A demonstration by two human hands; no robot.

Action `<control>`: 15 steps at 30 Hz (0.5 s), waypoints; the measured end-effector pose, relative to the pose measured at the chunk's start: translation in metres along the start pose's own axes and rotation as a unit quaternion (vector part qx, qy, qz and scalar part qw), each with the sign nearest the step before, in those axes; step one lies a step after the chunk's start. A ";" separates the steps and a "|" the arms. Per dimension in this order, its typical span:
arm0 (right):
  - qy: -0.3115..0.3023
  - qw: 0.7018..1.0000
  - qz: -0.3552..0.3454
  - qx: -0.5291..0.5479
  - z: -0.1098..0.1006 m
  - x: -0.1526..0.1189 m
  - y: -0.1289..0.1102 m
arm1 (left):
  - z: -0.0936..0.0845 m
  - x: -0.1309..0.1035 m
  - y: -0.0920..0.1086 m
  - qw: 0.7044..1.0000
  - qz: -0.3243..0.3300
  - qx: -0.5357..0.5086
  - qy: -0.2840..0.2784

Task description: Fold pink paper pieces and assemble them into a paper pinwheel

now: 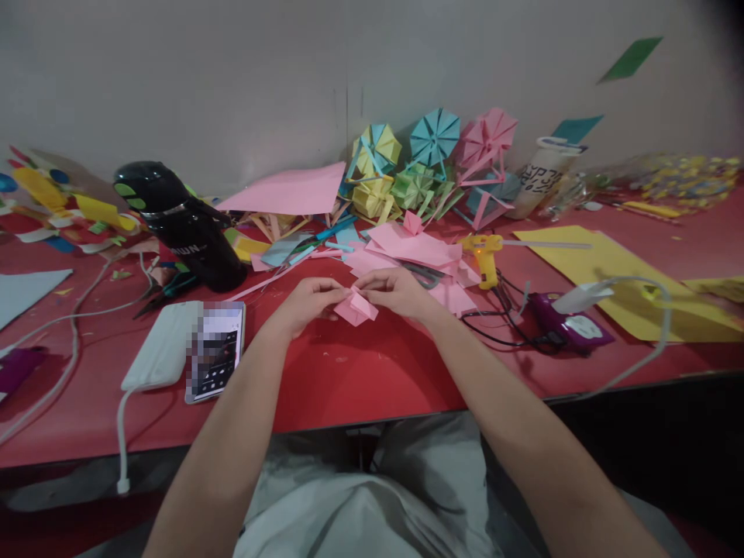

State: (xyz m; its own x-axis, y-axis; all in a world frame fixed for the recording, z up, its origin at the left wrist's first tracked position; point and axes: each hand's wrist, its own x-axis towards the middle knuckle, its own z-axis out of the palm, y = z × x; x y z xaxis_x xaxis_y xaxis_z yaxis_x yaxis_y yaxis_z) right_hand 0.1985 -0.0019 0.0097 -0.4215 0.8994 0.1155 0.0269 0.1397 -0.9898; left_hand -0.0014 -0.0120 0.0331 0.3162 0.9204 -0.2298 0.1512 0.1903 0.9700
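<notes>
A small piece of folded pink paper (356, 308) is held between both hands just above the red table. My left hand (314, 301) pinches it from the left, thumb and forefinger meeting at its upper edge. From the other side my right hand (395, 293) grips it with closed fingertips. Part of the paper is hidden behind the fingers. Just beyond my right hand lies a pile of pink paper sheets (401, 246), with dark-handled scissors (427, 273) partly under my view of the hand.
A black bottle (186, 232), white power bank (163, 345) and phone (218, 349) stand or lie left. Folded paper wheels (435, 136) lean on the wall. Right are a yellow glue gun (485, 256), purple power strip (573, 322) with cables and yellow paper (628, 287).
</notes>
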 end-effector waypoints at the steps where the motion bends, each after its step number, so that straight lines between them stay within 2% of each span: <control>1: -0.003 1.000 0.000 -0.009 0.000 -0.001 -0.001 | -0.001 0.000 0.000 1.000 0.001 0.004 -0.005; 8: -0.011 0.997 -0.025 -0.077 0.002 -0.004 -0.008 | -0.005 -0.001 0.001 0.998 0.019 0.051 -0.024; 15: -0.025 0.997 0.000 -0.077 0.001 -0.004 -0.006 | -0.009 -0.001 -0.003 0.997 -0.020 0.065 -0.043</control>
State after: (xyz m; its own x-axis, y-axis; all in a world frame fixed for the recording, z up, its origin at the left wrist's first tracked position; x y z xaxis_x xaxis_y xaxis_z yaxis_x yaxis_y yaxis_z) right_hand 0.1988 -0.0068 0.0153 -0.4659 0.8783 0.1074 0.1640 0.2049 -0.9649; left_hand -0.0101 -0.0102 0.0315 0.3853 0.8797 -0.2787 0.2839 0.1744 0.9429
